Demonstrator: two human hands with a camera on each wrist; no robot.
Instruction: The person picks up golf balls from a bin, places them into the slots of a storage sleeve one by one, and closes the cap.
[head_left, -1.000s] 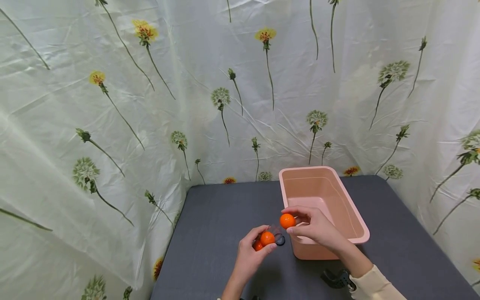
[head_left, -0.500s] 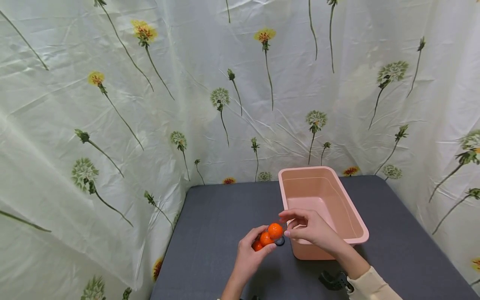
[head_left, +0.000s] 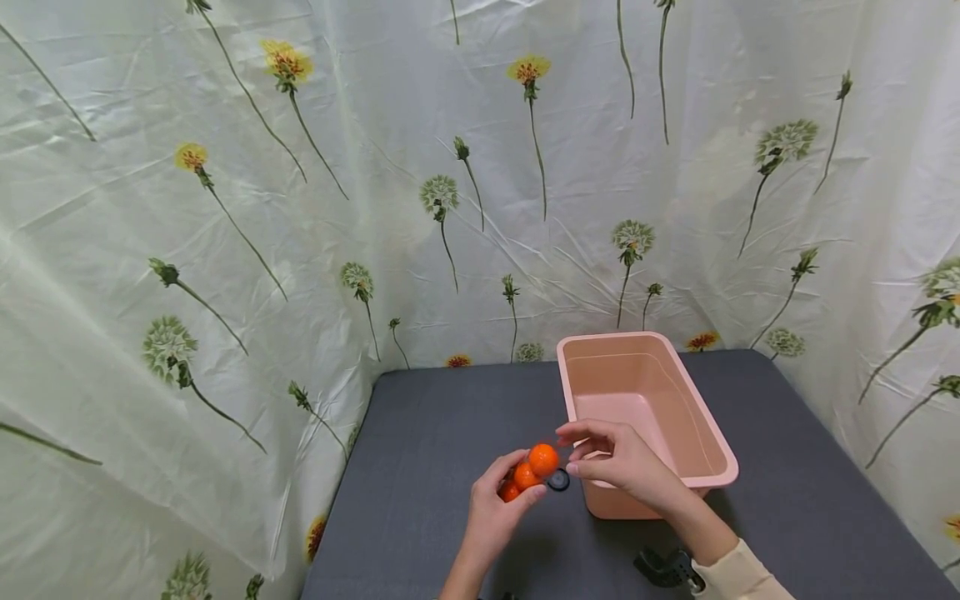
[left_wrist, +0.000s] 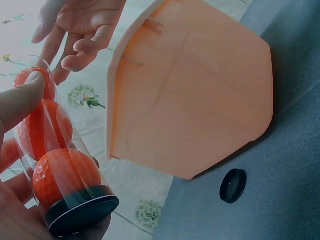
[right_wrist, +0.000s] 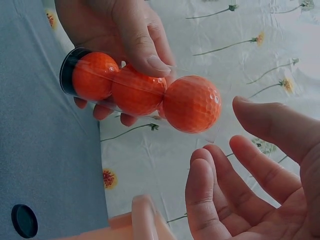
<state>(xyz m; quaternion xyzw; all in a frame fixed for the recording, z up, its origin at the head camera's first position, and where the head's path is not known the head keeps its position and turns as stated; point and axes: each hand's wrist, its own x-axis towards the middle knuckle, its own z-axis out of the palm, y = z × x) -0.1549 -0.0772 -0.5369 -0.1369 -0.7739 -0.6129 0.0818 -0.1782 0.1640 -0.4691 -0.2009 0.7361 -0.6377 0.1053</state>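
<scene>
In the head view, the left hand (head_left: pixel 489 502) is reaching up at lower centre, its grip clamped on a clear tube (head_left: pixel 527 476) of orange golf balls (head_left: pixel 543 460); the right hand (head_left: pixel 626 458) is hovering just beside the mouth, its grip spread apart. A second ago it was pinching one ball; now that ball is sitting third in line. The right hand is partly covering the pink bin (head_left: pixel 626 503), while a loose black lid (head_left: pixel 558 480) is lying left of it on the grey bench (head_left: pixel 420 467).

In the left wrist view, the tube is tilting at lower left, a black base cap (left_wrist: pixel 82 212) closing its bottom.

In the right wrist view, the right fingers (right_wrist: pixel 201 190) are curving at lower right; a floral curtain (right_wrist: pixel 150 165) is hanging behind.
</scene>
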